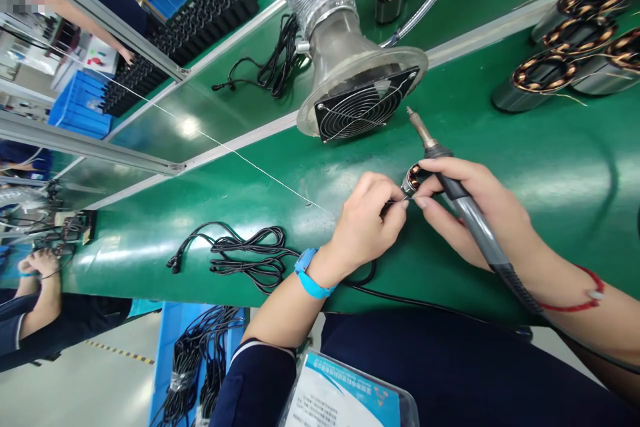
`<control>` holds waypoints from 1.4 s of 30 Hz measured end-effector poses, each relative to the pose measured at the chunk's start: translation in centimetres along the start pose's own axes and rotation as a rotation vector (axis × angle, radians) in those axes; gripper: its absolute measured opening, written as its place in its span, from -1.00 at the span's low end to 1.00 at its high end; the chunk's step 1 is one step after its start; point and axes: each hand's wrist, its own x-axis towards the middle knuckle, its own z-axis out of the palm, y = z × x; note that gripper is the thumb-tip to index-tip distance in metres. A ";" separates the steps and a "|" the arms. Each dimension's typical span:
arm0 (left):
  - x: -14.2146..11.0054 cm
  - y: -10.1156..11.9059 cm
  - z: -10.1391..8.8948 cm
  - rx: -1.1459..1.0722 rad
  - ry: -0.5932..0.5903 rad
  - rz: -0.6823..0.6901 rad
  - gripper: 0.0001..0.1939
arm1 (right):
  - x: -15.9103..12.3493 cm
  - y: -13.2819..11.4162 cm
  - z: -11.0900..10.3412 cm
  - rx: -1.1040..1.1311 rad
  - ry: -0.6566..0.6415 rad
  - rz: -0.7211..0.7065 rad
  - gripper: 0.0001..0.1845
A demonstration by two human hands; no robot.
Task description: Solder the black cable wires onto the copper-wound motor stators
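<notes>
My left hand [367,220] is closed in a pinch on a thin wire at a small copper-wound motor stator [414,178] on the green belt [525,167]. My right hand [470,207] grips the grey handle of a soldering iron [453,190], whose tip points up toward the fume fan, and its fingertips also pinch at the same wire. A thin strand of solder wire [250,163] stretches from the upper left toward my hands. A black cable runs from under my left wrist, which wears a blue strap.
A fume extractor fan [363,107] on a silver hose stands just behind the stator. Several finished stators [543,73] lie at the right; two more sit at the back. Black cable bundles [245,257] lie left. Another person's arm [35,280] rests at far left.
</notes>
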 end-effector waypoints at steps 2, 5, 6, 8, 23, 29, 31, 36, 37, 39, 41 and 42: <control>0.1 0.0 -0.1 -0.038 -0.003 -0.045 -0.90 | 0.1 -0.1 -0.1 -0.003 0.007 -0.022 -0.52; 0.3 0.0 -0.4 -0.140 0.035 -0.118 -0.88 | 0.2 -0.1 -0.2 0.001 0.040 -0.017 -0.48; 0.4 0.0 -0.6 -0.160 0.069 -0.149 -0.87 | 0.2 -0.1 -0.2 0.002 0.048 -0.014 -0.47; 0.6 0.0 -0.9 -0.197 0.142 -0.238 -0.86 | 0.1 -0.1 -0.1 0.001 0.049 -0.015 -0.46; 0.9 -0.7 -0.5 -0.856 -0.025 -0.457 -0.57 | -0.1 0.9 -0.2 0.037 0.010 -0.058 -0.35; 0.6 -1.0 -0.2 -0.354 -0.088 -0.128 -0.68 | 0.0 1.1 -0.5 0.052 -0.016 -0.094 -0.33; 0.6 -1.0 -0.2 -0.279 -0.082 -0.070 -0.74 | 0.0 1.2 -0.5 0.053 -0.020 -0.097 -0.32; 0.5 -1.3 -0.2 -0.174 -0.079 0.004 -0.80 | 0.3 1.2 -0.4 0.077 -0.049 -0.117 -0.36; 0.5 -1.4 -0.3 -0.153 -0.084 0.022 -0.81 | 0.4 1.1 -0.5 0.077 -0.049 -0.120 -0.39; 0.4 -1.4 -0.3 -0.106 -0.094 0.077 -0.82 | 0.5 0.9 -0.5 0.071 -0.029 -0.123 -0.46; 0.4 -1.4 -0.2 -0.045 -0.090 0.145 -0.84 | 0.5 0.7 -0.6 0.072 0.011 -0.114 -0.49; 0.3 -1.4 -0.2 -0.014 -0.075 0.173 -0.85 | 0.5 0.6 -0.6 0.077 0.035 -0.105 -0.49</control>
